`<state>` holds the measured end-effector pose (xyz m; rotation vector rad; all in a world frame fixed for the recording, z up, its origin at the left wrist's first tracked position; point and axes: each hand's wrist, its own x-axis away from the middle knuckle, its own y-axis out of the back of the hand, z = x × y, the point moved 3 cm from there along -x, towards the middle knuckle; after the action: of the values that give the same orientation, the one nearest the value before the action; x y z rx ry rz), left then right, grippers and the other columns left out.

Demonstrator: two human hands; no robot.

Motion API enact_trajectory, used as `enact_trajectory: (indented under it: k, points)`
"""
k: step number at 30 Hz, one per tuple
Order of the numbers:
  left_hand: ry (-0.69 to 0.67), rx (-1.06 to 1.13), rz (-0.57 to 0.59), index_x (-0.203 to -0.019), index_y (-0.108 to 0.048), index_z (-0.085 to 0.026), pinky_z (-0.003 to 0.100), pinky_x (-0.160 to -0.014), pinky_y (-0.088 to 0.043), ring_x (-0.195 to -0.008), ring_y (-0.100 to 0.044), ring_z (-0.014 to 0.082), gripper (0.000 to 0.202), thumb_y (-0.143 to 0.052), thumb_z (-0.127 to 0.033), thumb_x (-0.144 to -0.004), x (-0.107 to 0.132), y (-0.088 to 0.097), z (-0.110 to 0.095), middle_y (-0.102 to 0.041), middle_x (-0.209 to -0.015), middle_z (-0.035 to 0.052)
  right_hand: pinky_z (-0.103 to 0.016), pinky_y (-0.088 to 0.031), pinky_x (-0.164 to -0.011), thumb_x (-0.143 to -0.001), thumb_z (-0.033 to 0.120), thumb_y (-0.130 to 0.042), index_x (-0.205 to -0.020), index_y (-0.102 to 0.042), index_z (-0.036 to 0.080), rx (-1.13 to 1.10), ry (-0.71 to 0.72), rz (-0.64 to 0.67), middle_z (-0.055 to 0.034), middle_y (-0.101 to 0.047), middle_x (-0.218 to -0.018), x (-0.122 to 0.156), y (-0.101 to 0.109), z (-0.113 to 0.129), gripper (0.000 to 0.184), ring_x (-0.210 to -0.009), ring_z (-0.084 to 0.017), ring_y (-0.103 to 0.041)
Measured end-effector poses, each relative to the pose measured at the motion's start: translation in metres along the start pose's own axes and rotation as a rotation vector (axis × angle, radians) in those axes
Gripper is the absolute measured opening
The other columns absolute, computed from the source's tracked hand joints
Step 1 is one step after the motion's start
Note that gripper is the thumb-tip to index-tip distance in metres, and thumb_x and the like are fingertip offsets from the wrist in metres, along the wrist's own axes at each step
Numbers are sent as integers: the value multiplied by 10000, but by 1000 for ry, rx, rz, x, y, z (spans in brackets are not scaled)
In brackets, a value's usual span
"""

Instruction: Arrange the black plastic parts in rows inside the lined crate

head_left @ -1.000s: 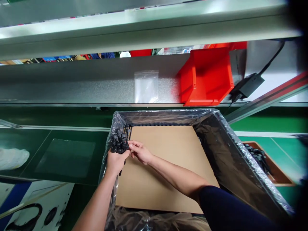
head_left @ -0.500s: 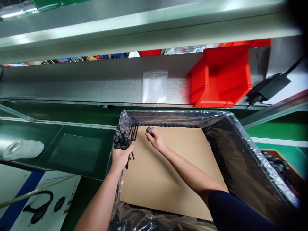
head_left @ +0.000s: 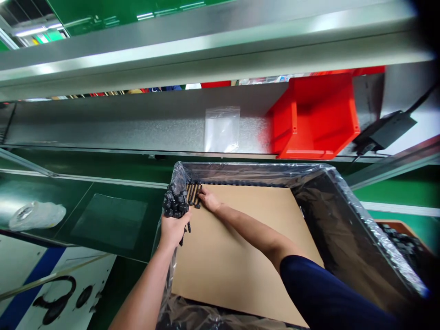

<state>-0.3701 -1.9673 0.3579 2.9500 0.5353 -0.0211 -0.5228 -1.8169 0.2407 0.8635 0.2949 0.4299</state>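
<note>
- The left hand (head_left: 173, 227) is closed tight around a bundle of black pins (head_left: 176, 203). It holds them upright with the heads on top, so single pins stand free above the fist.
- This fist hovers over the box's near-left edge, just beside the right hand, which keeps the supply close.
- The right hand (head_left: 208, 200) reaches into the far left corner of the box (head_left: 347, 224). Its fingertips rest on a short row of pins (head_left: 193, 194) lying side by side on the cardboard sheet (head_left: 240, 252). I cannot tell whether they pinch a pin or only press on the row.
- The row sits against the back wall and the corner, so the walls keep the pins straight and stop them rolling.
- The flat sheet covers the box floor and gives the pins a level bed.
- A plastic liner (head_left: 187, 316) drapes over the box walls, between the cardboard sheet and the box.
- A red bin (head_left: 314, 117) and a small clear bag (head_left: 222, 129) sit on the metal shelf behind, well apart from both hands.
</note>
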Motion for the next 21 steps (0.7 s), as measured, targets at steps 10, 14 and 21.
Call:
enact_trajectory:
  k: [10,14,21]
  points:
    - [6,-111,-45,-846,-710,-166,306,-747,-526,-799,-674,213,224,-709,-207,-625,5,0,-18,-733,-853,54,-312,-397,-996,-897,136,-443,-1102,-649,149,-22,100,-54,-124,-550,-1254,-5,-1,8,291,-1129,-208,-509]
    - [56,-96,-60,-815,-710,-167,293,-676,-532,-743,-674,206,197,-708,-217,-624,5,-1,-16,-730,-805,48,-336,-472,-880,-892,244,-505,-1009,-675,151,-442,-43,-184,-107,-632,-1040,20,11,28,226,-966,-196,-575]
    - [-64,1,61,-937,-721,-152,346,-827,-524,-872,-679,224,286,-709,-246,-666,6,-7,-18,-733,-957,85,-198,-454,-543,-718,490,-742,-795,-653,174,-1478,-142,93,-4,-614,-729,82,7,107,336,-640,-103,-550]
